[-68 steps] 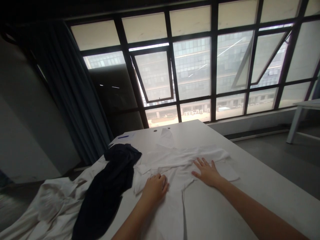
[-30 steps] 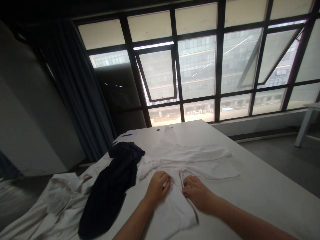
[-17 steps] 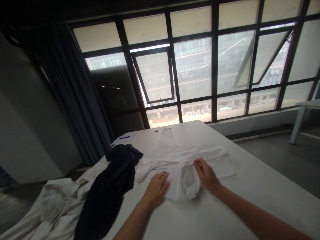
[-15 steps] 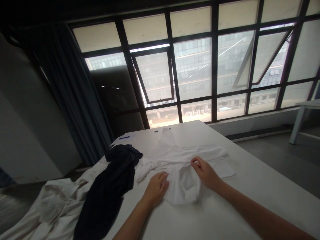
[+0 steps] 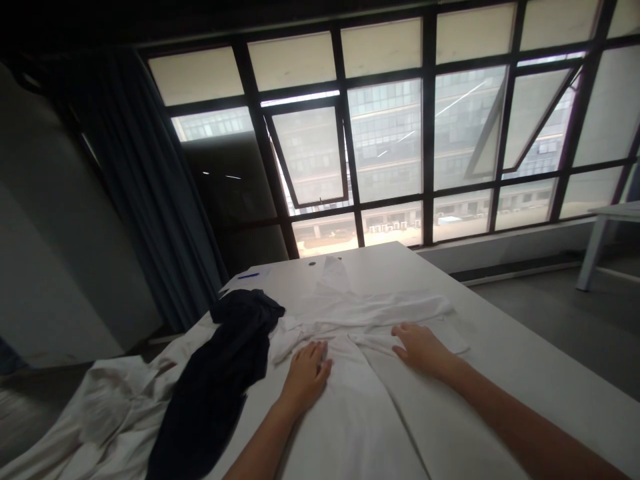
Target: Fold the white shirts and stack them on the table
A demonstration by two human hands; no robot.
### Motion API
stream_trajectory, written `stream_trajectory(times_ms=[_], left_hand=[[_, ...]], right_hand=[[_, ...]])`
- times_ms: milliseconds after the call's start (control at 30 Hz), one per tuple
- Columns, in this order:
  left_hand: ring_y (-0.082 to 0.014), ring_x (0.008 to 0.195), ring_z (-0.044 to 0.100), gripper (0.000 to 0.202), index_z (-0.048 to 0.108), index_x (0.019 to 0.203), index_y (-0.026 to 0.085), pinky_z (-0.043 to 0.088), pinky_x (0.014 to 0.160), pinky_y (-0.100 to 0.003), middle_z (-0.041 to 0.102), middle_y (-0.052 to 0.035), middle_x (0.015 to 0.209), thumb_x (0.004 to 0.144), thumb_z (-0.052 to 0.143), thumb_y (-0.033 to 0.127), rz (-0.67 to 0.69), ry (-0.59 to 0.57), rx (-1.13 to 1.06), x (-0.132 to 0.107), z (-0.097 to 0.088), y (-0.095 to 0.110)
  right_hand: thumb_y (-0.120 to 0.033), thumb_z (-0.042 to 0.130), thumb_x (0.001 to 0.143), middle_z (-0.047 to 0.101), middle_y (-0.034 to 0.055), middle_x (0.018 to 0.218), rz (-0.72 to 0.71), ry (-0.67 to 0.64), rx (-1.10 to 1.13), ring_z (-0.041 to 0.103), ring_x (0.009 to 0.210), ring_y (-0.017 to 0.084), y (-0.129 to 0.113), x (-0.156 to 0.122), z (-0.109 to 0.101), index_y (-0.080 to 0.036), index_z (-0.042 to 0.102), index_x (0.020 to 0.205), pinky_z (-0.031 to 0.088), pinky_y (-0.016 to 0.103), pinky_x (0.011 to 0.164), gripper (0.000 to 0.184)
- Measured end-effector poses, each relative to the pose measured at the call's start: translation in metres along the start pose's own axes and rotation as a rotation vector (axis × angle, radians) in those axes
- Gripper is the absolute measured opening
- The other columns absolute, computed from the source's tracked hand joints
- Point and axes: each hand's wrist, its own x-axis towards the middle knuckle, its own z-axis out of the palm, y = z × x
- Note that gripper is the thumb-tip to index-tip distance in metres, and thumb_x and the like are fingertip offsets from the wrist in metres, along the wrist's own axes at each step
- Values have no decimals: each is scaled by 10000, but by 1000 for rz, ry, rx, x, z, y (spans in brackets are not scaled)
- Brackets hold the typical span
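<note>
White cloth, apparently a garment, is spread over the white table, one long panel reaching toward me and other folds lying crosswise farther off. My left hand rests on the panel's left side, fingers stretched out and holding nothing. Beyond the panel's right edge, my right hand is over the crosswise folds with its fingers apart and nothing between them. Dark navy clothing lies in a heap to the left of my left hand.
Off-white fabric hangs over the left side of the table. A blue pen lies on paper at the far left corner. Windows stand behind, a blue curtain to the left, another table at far right.
The near part of the white cloth, bunched up between my hands before, now lies flat toward me. My right hand has let go of it and moved slightly right.
</note>
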Motion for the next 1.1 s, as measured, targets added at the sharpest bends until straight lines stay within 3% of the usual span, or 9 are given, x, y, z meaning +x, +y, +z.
stream_trajectory(times_ms=[133, 233, 333, 500, 700, 767, 900, 1033, 1100], left_hand=[[-280, 1198, 523, 447, 537, 1364, 289, 345, 1043, -450, 610, -66, 1303, 946, 527, 446, -6, -16, 139, 0, -4, 4], [-276, 1128, 550, 243, 648, 1136, 260, 342, 1014, -442, 650, -64, 1176, 954, 529, 369, -13, -36, 230, 3, -10, 3], [-260, 1096, 568, 176, 659, 1018, 229, 340, 1006, -415, 666, -68, 1102, 953, 495, 223, -17, -48, 261, 6, -14, -3], [-258, 1062, 595, 243, 633, 1107, 208, 347, 995, -399, 680, -88, 1088, 982, 425, 185, -41, -12, 265, 14, -30, -13], [-240, 971, 605, 266, 636, 1004, 224, 336, 992, -402, 684, -49, 1001, 984, 497, 450, 78, 86, 112, 25, -97, 2], [-211, 857, 598, 340, 637, 928, 218, 382, 875, -345, 675, -24, 895, 945, 533, 541, 103, 27, 11, 23, -122, 12], [-160, 631, 509, 488, 580, 750, 205, 309, 580, -266, 593, 14, 684, 956, 417, 616, 4, -159, -150, 10, -158, 26], [-171, 652, 569, 469, 631, 897, 218, 348, 580, -258, 647, 8, 746, 942, 413, 630, -90, -400, -217, 0, -163, 27], [-192, 719, 613, 435, 645, 996, 228, 401, 628, -267, 684, -14, 840, 929, 451, 611, -98, -417, -181, -2, -153, 27]], right_hand=[[-392, 620, 857, 629, 128, 1174, -27, -61, -132, 571, 1104, 292, 34, 11, 27, -204, 643, 1086, 412, 389, 923, 298], [-250, 490, 922, 659, 102, 1097, 3, 0, -189, 591, 1052, 253, 47, 15, 33, -208, 647, 1000, 408, 343, 881, 180], [-134, 426, 902, 687, 101, 1043, 60, 46, -214, 614, 1002, 236, 58, 18, 29, -197, 640, 1000, 399, 329, 859, 244], [-120, 441, 840, 710, 83, 1009, 171, 151, -183, 641, 934, 243, 78, 21, -3, -212, 618, 1040, 399, 320, 770, 282], [-156, 437, 795, 710, 49, 1052, 36, 382, 59, 628, 958, 224, 77, 20, -72, -227, 636, 1004, 415, 304, 818, 297], [-180, 440, 786, 718, 39, 964, -9, 309, 94, 628, 910, 224, 72, 11, -93, -219, 652, 914, 418, 302, 799, 251], [-288, 504, 804, 694, 29, 769, -12, -113, 151, 619, 751, 214, 72, -14, -120, -206, 671, 778, 414, 288, 665, 188], [-546, 581, 832, 720, 58, 966, 26, -394, 352, 643, 833, 222, 75, -28, -127, -221, 676, 1088, 462, 281, 674, 425], [-653, 531, 843, 717, 90, 1032, 53, -426, 416, 651, 867, 232, 73, -24, -120, -206, 657, 1129, 481, 286, 680, 545]])
